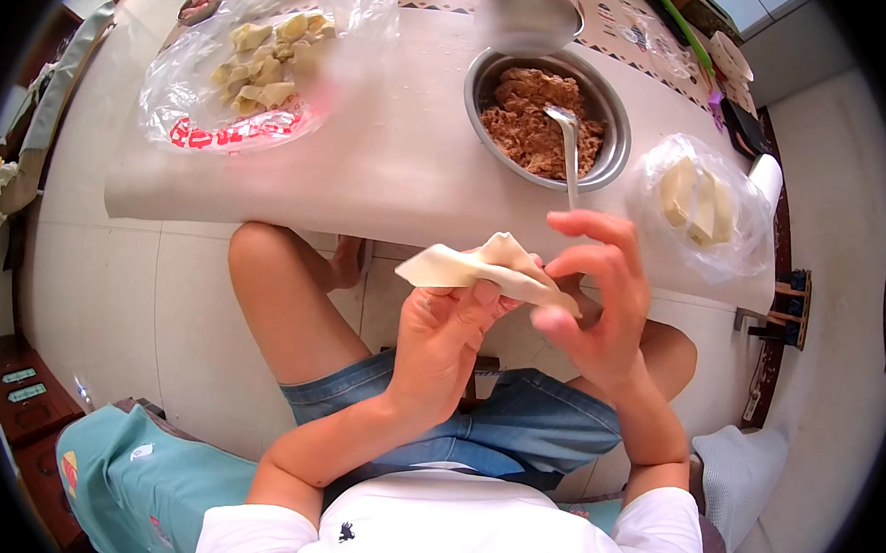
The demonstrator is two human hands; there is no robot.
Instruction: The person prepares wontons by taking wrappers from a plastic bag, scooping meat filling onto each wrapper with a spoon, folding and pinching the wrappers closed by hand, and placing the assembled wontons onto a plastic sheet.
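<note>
A partly folded wonton (483,269) of pale dough rests on the fingers of my left hand (445,332), held above my lap. The left thumb presses against its near side. At the wonton's right end is my right hand (610,305), its fingers curved and spread apart with nothing visible between them. Beyond it on the table stands a metal bowl (615,155) of brown minced filling (532,106). A metal spoon (568,143) leans in the filling, its handle pointing toward me.
Folded wontons (269,62) lie on a clear plastic bag (173,82) at the left. Stacked wrappers (697,200) sit in another bag (750,248) at the right. Behind the bowl is a blurred round metal lid or dish (525,18). The table's near edge runs just beyond my hands.
</note>
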